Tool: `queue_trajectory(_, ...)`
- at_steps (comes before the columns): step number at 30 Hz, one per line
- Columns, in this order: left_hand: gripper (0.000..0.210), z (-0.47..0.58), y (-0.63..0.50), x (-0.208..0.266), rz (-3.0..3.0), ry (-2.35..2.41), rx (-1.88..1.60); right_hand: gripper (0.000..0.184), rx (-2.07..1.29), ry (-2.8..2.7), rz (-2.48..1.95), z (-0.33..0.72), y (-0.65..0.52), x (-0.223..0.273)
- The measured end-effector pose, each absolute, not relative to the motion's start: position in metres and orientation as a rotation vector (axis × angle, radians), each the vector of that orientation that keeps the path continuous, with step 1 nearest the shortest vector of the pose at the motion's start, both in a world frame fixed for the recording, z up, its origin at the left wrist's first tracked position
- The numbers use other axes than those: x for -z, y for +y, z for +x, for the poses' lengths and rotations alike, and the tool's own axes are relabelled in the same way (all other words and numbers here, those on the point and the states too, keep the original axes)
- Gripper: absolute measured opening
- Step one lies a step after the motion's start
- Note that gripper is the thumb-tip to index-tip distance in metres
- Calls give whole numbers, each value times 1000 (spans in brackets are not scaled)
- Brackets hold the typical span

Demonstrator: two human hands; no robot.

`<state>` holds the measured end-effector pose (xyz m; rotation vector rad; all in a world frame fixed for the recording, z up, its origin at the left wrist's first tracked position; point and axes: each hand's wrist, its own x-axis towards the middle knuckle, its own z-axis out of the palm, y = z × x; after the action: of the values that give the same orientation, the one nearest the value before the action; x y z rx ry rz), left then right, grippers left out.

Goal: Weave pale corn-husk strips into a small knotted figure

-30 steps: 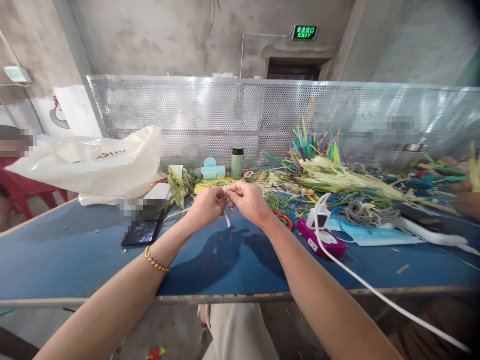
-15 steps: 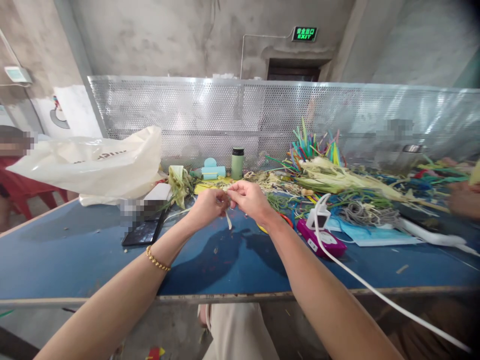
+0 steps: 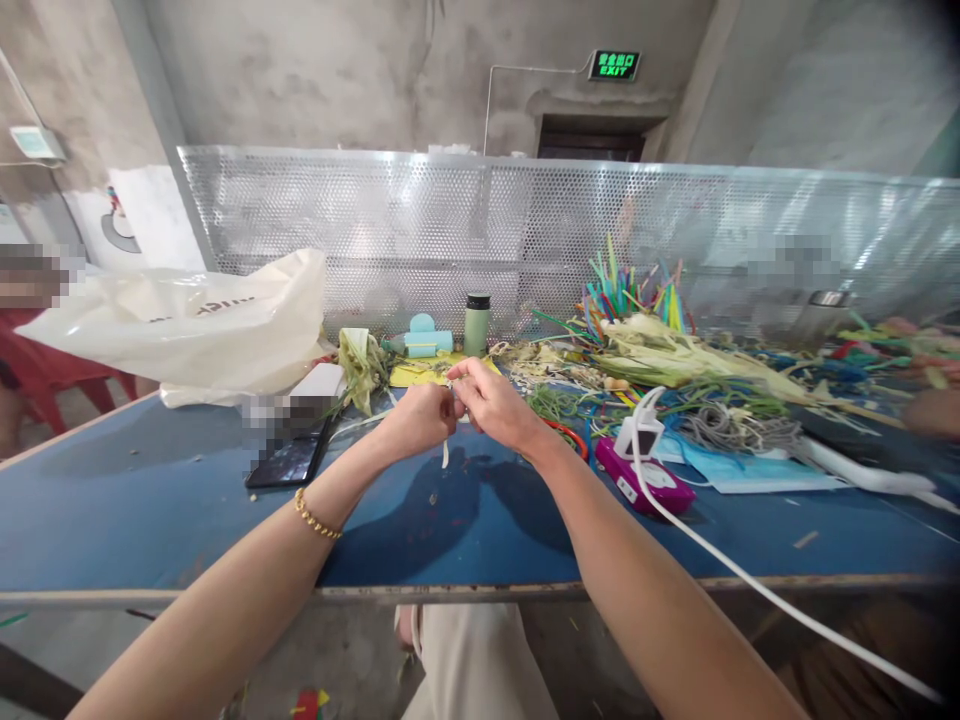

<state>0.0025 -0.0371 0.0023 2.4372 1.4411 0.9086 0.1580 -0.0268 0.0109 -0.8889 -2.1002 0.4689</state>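
Above the blue table, my left hand [image 3: 424, 418] is closed in a pinch on a narrow pale strip [image 3: 445, 456], possibly husk, whose loose end hangs below the fingers. My right hand [image 3: 491, 402] meets it fingertip to fingertip, thumb and forefinger closed at the strip's upper part. Most of what lies between the fingertips is hidden. Behind the hands lie a yellow sheet [image 3: 409, 372] and a bundle of wilted husk leaves [image 3: 361, 365]. Green strands [image 3: 556, 403] lie just right of my right hand.
A phone [image 3: 289, 455] and a white plastic bag [image 3: 225, 330] lie left. Behind stand a green flask [image 3: 476, 324] and a perforated metal screen [image 3: 390, 220]. At right are a magenta power block [image 3: 646, 480], its white cable [image 3: 720, 570], corn husks [image 3: 660, 345] and another person's hand [image 3: 930, 410].
My right forefinger has stretched forward over the left fingertips, and my hands have turned slightly. The strip's hanging end has shifted a little left and up.
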Motion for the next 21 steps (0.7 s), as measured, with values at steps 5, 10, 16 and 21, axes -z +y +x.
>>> queue_trajectory(5, 11, 3, -35, -1, 2440, 1359, -933, 22, -416, -2112, -868, 158, -26, -11)
queue_trajectory(10, 15, 1, -34, -2, 2319, 1362, -902, 29, -305, -2174, -852, 162, -23, -12)
queue_trajectory(16, 14, -3, -29, -2, 2107, 1274, -916, 31, -181, -2130, -876, 169, -17, -15)
queue_trajectory(21, 14, -4, -26, 0, 2089, 1255, -941, 25, -84, -2177, -917, 167, -18, -13)
